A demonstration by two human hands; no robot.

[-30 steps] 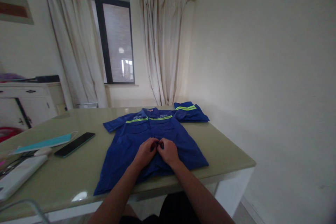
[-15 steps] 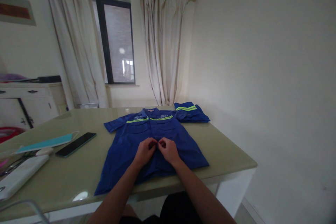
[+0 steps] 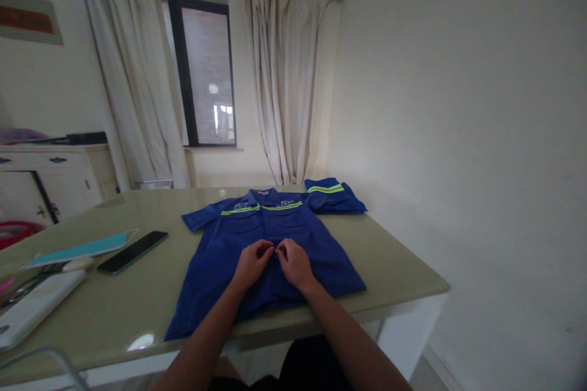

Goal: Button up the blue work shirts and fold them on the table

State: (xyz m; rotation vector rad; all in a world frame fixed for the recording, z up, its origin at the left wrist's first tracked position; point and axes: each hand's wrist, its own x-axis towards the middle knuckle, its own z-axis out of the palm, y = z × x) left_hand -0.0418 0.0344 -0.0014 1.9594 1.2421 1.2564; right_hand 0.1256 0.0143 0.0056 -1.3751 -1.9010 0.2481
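A blue short-sleeved work shirt [image 3: 220, 269] with yellow-green stripes across the chest lies spread on the table, its collar toward the far edge. Over its front placket, below the chest pockets, my left hand [image 3: 253, 261] pinches the cloth from the left. My right hand [image 3: 295, 261] pinches it from the right, with the fingertips of both hands almost meeting. Whether a button sits between the fingers is too small to make out.
Folded blue clothing [image 3: 337, 200] with the same stripes lies at the table's [image 3: 398, 263] far right corner, by the wall. To the left are a black phone [image 3: 132, 252], a light-blue face mask [image 3: 82, 249] and a white power-bank-like object [image 3: 39, 305].
Both hands stay at the same spot on the placket, with only a slight shift of the fingers. The shirt lies as before.
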